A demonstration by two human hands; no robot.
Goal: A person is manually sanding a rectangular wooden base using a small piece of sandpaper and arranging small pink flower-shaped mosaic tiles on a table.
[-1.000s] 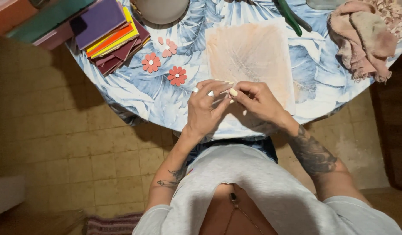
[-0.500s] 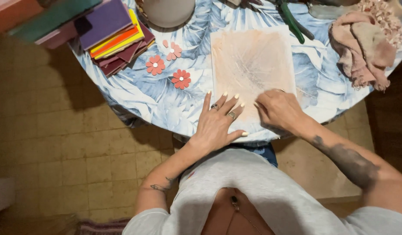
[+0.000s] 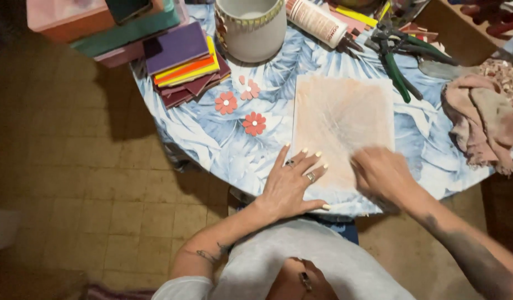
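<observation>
Pressing flat on the table, the left hand (image 3: 292,186) lies with fingers spread and grasping nothing, its fingertips on the near left edge of the pale peach sheet (image 3: 342,125) — half a second ago it lay the same way, while a second ago both hands were pinched together over the table's near edge. The right hand (image 3: 381,175) has slid onto the sheet's near right corner and is blurred; whether it lies flat or loosely curled, I cannot tell.

From the sheet, three red paper flowers (image 3: 254,123) lie at nine o'clock, a stack of coloured sheets (image 3: 181,64) at ten, a white pot (image 3: 251,30) at eleven, a glue bottle (image 3: 317,22) at twelve, green-handled pliers (image 3: 398,61) at one and a pinkish rag (image 3: 481,125) at three. Nothing lies on the sheet but the hands.

The round table wears a blue leaf-print cloth (image 3: 212,139) — beneath it, a dim floor of tan tiles (image 3: 73,178).
</observation>
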